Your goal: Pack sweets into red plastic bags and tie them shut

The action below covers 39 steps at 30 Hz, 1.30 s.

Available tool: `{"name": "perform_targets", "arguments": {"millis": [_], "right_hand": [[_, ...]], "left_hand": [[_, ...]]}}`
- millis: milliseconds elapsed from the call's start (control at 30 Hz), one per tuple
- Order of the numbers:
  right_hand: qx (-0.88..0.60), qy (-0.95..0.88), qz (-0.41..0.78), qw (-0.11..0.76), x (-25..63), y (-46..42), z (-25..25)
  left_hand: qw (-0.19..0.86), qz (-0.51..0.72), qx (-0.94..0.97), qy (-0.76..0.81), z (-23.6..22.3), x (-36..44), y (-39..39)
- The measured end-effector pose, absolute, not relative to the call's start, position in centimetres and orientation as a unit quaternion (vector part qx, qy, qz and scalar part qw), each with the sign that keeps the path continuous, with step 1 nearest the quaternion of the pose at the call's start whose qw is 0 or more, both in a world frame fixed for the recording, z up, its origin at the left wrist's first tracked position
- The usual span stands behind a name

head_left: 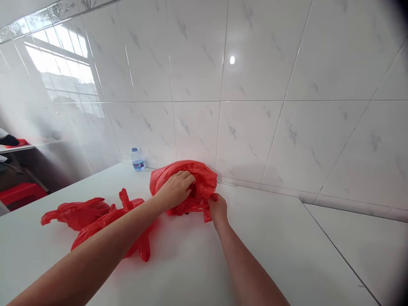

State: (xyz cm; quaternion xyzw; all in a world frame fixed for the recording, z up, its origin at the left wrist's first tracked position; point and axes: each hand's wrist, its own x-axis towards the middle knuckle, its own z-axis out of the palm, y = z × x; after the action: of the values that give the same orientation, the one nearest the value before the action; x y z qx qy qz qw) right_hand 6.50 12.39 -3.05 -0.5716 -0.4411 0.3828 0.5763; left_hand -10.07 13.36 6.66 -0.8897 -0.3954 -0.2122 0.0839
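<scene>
You have 2 bare hands on a crumpled red plastic bag (194, 180), which sits at the centre of the frame on a white tabletop (264, 250), just in front of the wall. Your left hand (174, 190) reaches in from the lower left, its fingers curled over the top of the bag and closed on a fold of the plastic. Your right hand (218, 209) comes up from the bottom of the frame and pinches the bag's lower right edge between its fingers, a short strip of red plastic hanging below the grip. The 2 hands are near each other but apart. Left of your left forearm, a second red plastic bag (76, 213) lies flattened and loosely spread on the tabletop, with a twisted length of red plastic (110, 223) running under that forearm. A clear water bottle (137, 160) stands upright at the foot of the white marble-patterned wall tiles (255, 63), up and to the left of the bag you hold. At the far left of the frame, beyond the table edge, you have a shelf (15, 148) and a red stool (22, 193).
</scene>
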Motion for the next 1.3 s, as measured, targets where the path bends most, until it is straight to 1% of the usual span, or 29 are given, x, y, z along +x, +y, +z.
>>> {"name": "perform_targets", "arguments": {"millis": [167,233,433,567,633,700,767,800,867,933,967,1133,1300], "right_hand": [[-0.573,-0.425,0.421,0.561,9.8,10.5,-4.1],[-0.588,-0.404,0.421,0.560,12.3,8.8,-4.5],[-0.641,-0.308,0.387,0.587,21.3,2.6,-4.5],[-0.637,-0.287,0.369,0.613,24.2,-0.7,-4.0],[-0.628,-0.284,0.371,0.622,24.2,-1.4,-3.9],[-0.616,-0.286,0.376,0.630,23.3,-1.8,-3.9],[-0.593,-0.301,0.399,0.631,22.0,-2.3,-3.9],[-0.578,-0.316,0.423,0.622,21.4,-2.6,-3.8],[-0.552,-0.347,0.477,0.590,20.4,-3.6,-3.7],[-0.540,-0.364,0.509,0.564,20.3,-4.9,-3.4],[-0.541,-0.363,0.507,0.565,20.7,-5.6,-3.2],[-0.553,-0.308,0.460,0.622,25.1,-9.3,-2.1],[-0.533,-0.284,0.484,0.633,27.6,-11.7,-1.9]], "left_hand": [[0.136,-0.115,-0.877,-0.446,5.1,-11.5,16.9],[0.156,-0.101,-0.858,-0.479,4.4,-11.7,18.4],[0.172,-0.162,-0.811,-0.536,4.0,-11.3,20.4],[0.173,-0.241,-0.797,-0.526,3.8,-8.6,17.5],[0.117,-0.280,-0.832,-0.464,3.0,-6.0,14.5],[-0.013,-0.294,-0.886,-0.359,1.8,-2.8,10.9],[-0.133,-0.279,-0.911,-0.274,0.4,0.5,7.6],[-0.180,-0.285,-0.904,-0.262,-0.3,2.1,6.3],[-0.275,-0.314,-0.853,-0.314,-1.3,4.6,5.0],[-0.315,-0.320,-0.825,-0.343,-1.7,6.0,5.1],[-0.327,-0.320,-0.816,-0.354,-1.7,6.2,5.6],[-0.357,-0.365,-0.758,-0.407,-0.3,3.7,8.6],[-0.400,-0.382,-0.716,-0.426,0.3,0.7,8.2]]}}
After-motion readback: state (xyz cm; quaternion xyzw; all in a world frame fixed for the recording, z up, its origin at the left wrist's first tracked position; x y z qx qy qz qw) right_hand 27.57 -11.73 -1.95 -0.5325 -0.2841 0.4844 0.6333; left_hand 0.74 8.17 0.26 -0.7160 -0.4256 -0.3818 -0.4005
